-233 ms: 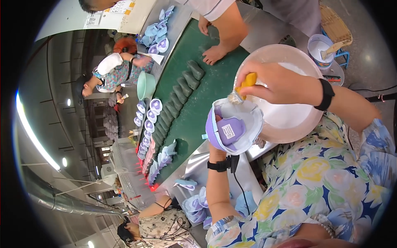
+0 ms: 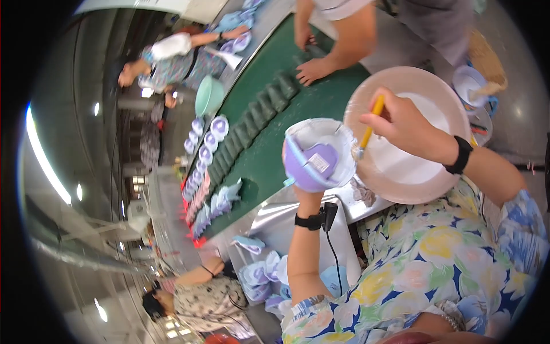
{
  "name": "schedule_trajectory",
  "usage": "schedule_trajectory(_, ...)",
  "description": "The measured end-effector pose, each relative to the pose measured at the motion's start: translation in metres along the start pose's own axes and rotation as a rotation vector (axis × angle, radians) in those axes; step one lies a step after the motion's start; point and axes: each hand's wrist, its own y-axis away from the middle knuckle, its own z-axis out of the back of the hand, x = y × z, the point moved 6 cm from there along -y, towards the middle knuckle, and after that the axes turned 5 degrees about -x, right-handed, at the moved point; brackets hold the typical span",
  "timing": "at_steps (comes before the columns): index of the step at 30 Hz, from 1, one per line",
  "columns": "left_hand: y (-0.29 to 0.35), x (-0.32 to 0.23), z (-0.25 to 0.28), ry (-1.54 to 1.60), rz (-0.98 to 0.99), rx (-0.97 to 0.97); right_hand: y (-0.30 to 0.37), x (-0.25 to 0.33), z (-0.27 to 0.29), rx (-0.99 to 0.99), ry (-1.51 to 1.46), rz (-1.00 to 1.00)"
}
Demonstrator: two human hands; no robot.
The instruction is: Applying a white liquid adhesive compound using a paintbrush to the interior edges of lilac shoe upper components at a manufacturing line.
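Observation:
My left hand (image 2: 308, 196) grips a lavender shoe upper (image 2: 303, 169) from below, its fingers mostly hidden behind it. The upper's white-lined opening faces up, showing a lavender insole piece with a white label. My right hand (image 2: 411, 123) is closed around the yellow handle of a brush (image 2: 372, 123). The brush's bristles point down and meet the upper's right rim. Under my right hand is a wide pinkish basin (image 2: 353, 92) with white liquid (image 2: 409, 163) in it.
A green conveyor belt (image 2: 275, 140) carries dark grey foot-shaped pieces (image 2: 246, 126) and several lavender uppers (image 2: 219, 125). Across it, a co-worker's hands (image 2: 315, 70) touch grey pieces. More uppers (image 2: 260, 275) lie in a metal tray by my left arm. A white bucket (image 2: 471, 86) stands at right.
The brush has swung from the upper's far rim to its right rim, its handle now more upright. The upper has turned slightly in my left hand. The whole view has shifted.

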Motion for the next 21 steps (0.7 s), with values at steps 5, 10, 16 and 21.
schedule_trajectory(5, -0.022, 0.029, 0.052, -0.045, -0.043, -0.244, -0.001, 0.005, -0.017, -0.022, -0.132, -0.134)
schedule_trajectory(10, -0.020, 0.148, 0.156, 0.631, 0.569, -0.551, 0.002, 0.005, 0.012, 0.030, -0.068, -0.149)
schedule_trajectory(16, 0.040, 0.271, 0.332, 0.190, 0.640, -0.972, 0.009, -0.025, 0.005, 0.149, 0.094, -0.184)
schedule_trajectory(21, 0.079, 0.159, 0.387, -1.596, 0.358, -1.016, 0.017, -0.040, 0.042, 0.076, 0.250, -0.192)
